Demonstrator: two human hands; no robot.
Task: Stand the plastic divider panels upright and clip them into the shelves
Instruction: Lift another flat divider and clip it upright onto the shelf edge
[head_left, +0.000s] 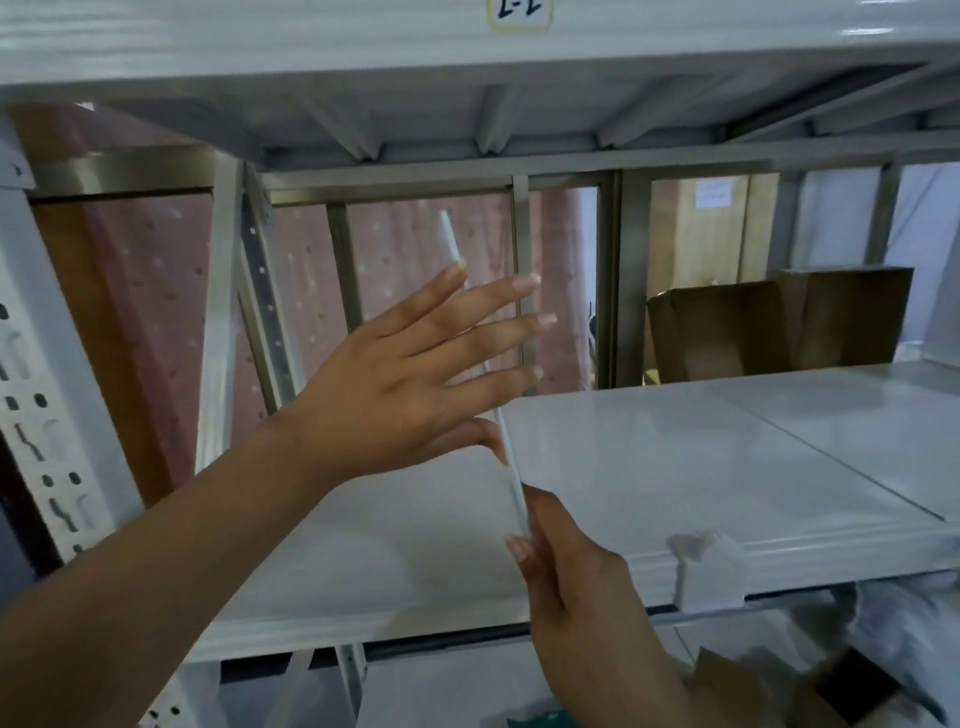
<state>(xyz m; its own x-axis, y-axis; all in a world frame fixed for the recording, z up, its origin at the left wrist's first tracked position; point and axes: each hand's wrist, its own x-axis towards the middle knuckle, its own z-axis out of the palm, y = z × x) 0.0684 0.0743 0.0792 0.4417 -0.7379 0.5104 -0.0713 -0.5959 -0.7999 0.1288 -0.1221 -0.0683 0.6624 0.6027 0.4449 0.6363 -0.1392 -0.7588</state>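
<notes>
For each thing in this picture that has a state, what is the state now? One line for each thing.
divider panel: upright, seen edge-on, tilted, held over the shelf
left hand: open, fingers spread flat against the panel's side
right hand: pinching the panel's near edge
shelf: bare where visible
white clip: on the shelf's front edge, no panel in it
cardboard box: open, behind the shelf

The divider panel was clear, smooth plastic with a whitish edge. The shelf was white painted metal, glossy enough to reflect light. A matt white plastic clip sat on its near edge. Far right, the cardboard boxes looked dull brown.
</notes>
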